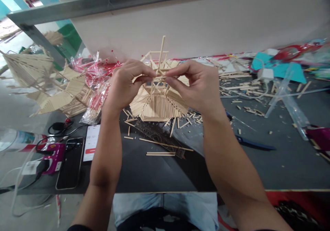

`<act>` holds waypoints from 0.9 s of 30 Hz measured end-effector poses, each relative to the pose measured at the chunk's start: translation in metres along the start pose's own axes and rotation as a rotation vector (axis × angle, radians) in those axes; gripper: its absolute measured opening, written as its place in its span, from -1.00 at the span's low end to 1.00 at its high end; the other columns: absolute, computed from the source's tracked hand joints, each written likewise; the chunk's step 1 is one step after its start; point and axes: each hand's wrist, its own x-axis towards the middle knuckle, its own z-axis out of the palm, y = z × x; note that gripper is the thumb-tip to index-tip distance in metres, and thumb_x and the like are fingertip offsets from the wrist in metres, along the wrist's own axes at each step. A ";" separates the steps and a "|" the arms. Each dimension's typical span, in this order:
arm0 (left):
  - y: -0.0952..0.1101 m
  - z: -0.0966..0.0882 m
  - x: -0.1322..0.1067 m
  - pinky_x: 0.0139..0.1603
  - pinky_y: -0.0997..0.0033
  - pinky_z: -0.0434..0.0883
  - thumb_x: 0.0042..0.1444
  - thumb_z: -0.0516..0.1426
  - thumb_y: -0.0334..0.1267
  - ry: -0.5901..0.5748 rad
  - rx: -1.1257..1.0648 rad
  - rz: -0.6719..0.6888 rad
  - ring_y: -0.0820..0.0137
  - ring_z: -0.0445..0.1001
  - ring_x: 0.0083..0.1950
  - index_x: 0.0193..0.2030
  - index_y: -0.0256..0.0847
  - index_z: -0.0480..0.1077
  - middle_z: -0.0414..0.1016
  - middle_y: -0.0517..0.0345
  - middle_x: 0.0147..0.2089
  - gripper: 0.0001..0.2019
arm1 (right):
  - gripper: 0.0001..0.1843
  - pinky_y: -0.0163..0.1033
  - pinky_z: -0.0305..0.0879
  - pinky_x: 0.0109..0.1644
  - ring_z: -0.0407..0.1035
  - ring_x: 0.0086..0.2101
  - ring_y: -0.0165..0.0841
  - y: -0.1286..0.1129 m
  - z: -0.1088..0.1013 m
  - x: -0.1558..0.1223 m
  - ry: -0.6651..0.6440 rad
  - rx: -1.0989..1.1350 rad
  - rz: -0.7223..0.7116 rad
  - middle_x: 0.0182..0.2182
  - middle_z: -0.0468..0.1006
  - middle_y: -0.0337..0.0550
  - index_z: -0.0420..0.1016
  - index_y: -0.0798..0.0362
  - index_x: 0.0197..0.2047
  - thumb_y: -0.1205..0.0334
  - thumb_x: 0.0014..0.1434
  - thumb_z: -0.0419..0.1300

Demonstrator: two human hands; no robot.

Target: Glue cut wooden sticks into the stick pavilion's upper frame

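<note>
A pagoda-like model built of thin wooden sticks (158, 108) stands on the dark table in front of me, with an upright stick (162, 53) rising from its middle. My left hand (129, 79) is closed in a pinch at the model's upper frame. From the other side my right hand (197, 83) pinches as well, its fingertips close to the left ones. Between both sets of fingertips is a short wooden stick (161, 75), partly covered by the fingers. The hands hide parts of the model's upper left and right sides.
A ruler (160, 138) and loose sticks (160, 154) lie before the model. Left are a black phone (69, 164), a phone with a timer (90, 143), a purple power adapter (53, 158) and another stick model (59, 86). Blue-handled tool (255, 143) and stick scraps (242, 86) lie right.
</note>
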 end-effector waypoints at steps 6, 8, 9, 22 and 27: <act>0.002 -0.002 0.000 0.06 0.24 0.52 0.17 0.17 -0.54 -0.021 0.010 0.008 0.36 0.58 -0.06 -0.20 -0.12 0.57 0.66 0.20 -0.19 -0.76 | -0.93 -0.07 0.46 -0.19 0.54 -0.29 -0.29 -0.002 0.000 0.000 -0.003 -0.017 0.003 -0.32 0.66 -0.24 0.60 -0.07 -0.25 0.27 0.16 0.38; 0.003 -0.002 0.000 0.05 0.23 0.52 0.16 0.18 -0.54 -0.020 0.006 0.020 0.36 0.58 -0.07 -0.21 -0.13 0.57 0.67 0.19 -0.19 -0.77 | -0.93 -0.08 0.45 -0.18 0.53 -0.29 -0.29 -0.004 -0.001 0.000 -0.008 -0.042 0.002 -0.33 0.65 -0.24 0.61 -0.06 -0.25 0.28 0.17 0.37; 0.003 -0.002 0.000 0.05 0.23 0.52 0.16 0.18 -0.53 -0.023 0.007 0.022 0.36 0.59 -0.07 -0.21 -0.13 0.57 0.67 0.19 -0.19 -0.78 | -0.94 -0.08 0.45 -0.18 0.53 -0.29 -0.30 -0.005 -0.001 0.000 -0.006 -0.056 -0.003 -0.33 0.64 -0.24 0.61 -0.05 -0.26 0.28 0.17 0.37; 0.005 0.003 0.000 0.03 0.25 0.50 0.22 0.29 -0.22 -0.019 0.027 0.042 0.36 0.60 -0.13 -0.23 -0.11 0.58 0.66 0.19 -0.24 -0.95 | -0.98 -0.10 0.43 -0.16 0.50 -0.30 -0.32 -0.010 0.000 -0.001 -0.004 -0.107 -0.048 -0.35 0.64 -0.23 0.60 -0.03 -0.27 0.26 0.19 0.33; 0.006 0.004 0.001 0.03 0.26 0.51 0.24 0.27 -0.16 -0.024 0.006 0.031 0.37 0.60 -0.14 -0.24 -0.10 0.59 0.67 0.18 -0.25 -0.90 | -0.96 -0.11 0.43 -0.15 0.49 -0.29 -0.32 -0.011 -0.001 -0.001 -0.031 -0.123 -0.013 -0.34 0.63 -0.23 0.59 -0.03 -0.24 0.23 0.20 0.32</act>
